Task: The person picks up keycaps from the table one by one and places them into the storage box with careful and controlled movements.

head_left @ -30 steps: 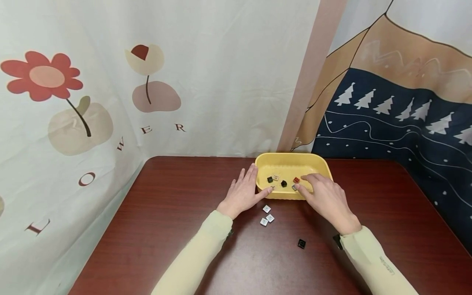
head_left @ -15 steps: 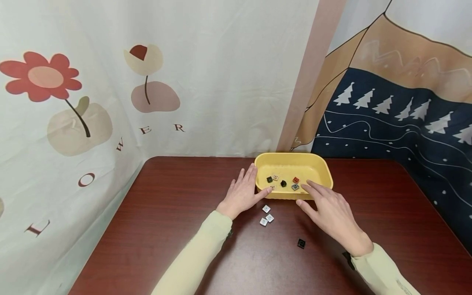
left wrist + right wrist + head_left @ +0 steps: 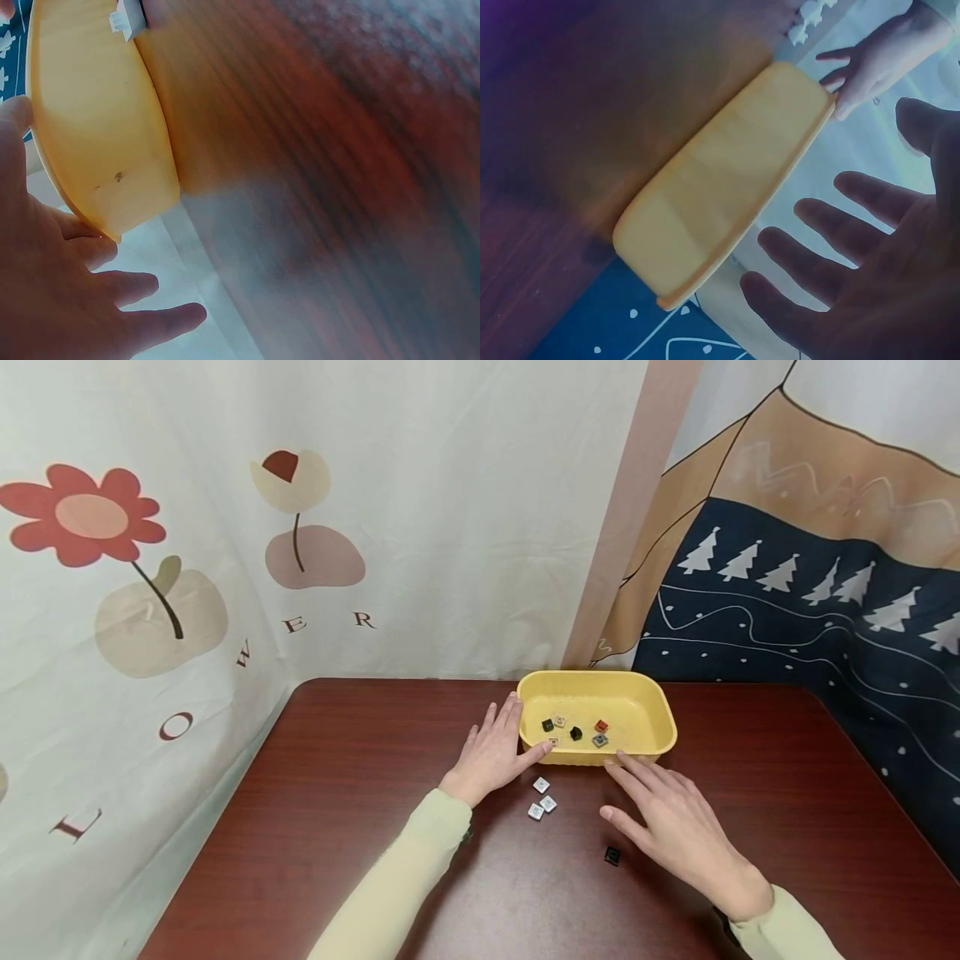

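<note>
A yellow plastic basin (image 3: 600, 697) stands at the table's far side. My left hand (image 3: 487, 758) rests at its left end, fingers extended along the outside and thumb at the front rim; the left wrist view shows the fingertips at the basin's edge. My right hand (image 3: 678, 822) hovers by the front right of the basin, fingers spread and holding nothing. Inside lie several small square keycap-like pieces, among them a red piece (image 3: 602, 726), a grey piece (image 3: 599, 740) and a black piece (image 3: 576, 733). Left of my right thumb, a black keycap-like piece (image 3: 612, 856) lies on the table.
Three white square pieces (image 3: 548, 803) lie on the dark red wooden table (image 3: 360, 793), in front of the basin and between the hands. A printed curtain (image 3: 465, 527) hangs behind the table's back edge.
My right hand has drawn back out of the basin toward the near right, its fingers spreading and leaving the grey piece inside. The left hand has stayed at the basin's left end.
</note>
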A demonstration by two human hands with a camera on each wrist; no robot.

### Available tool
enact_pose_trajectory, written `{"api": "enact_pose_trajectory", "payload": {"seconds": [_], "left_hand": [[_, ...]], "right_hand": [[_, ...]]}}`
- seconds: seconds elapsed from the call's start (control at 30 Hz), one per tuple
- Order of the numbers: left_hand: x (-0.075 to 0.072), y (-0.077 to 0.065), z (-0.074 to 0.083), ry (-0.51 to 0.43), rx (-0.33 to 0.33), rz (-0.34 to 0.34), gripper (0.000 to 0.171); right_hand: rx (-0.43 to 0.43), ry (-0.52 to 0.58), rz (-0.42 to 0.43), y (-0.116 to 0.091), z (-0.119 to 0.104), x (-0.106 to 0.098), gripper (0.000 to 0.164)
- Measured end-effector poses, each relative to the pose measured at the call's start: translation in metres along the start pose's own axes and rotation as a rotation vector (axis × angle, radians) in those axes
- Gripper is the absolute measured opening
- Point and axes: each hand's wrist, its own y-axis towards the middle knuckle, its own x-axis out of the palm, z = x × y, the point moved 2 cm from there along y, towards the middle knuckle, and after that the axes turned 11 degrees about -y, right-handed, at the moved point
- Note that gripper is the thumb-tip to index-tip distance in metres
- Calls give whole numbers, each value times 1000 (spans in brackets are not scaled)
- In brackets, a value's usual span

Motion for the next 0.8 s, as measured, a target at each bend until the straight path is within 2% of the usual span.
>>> {"api": "enact_pose_trajectory", "payload": {"seconds": [0.63,0.8], "left_hand": [[0,-1,1,3,-14,-9,99],[-1,-1,1,-1,-10,-7,98]], "right_hand": [[-159,23,-55,-27,-15,9,66],[-198,33,-136,-29,-15,11,67]]}}
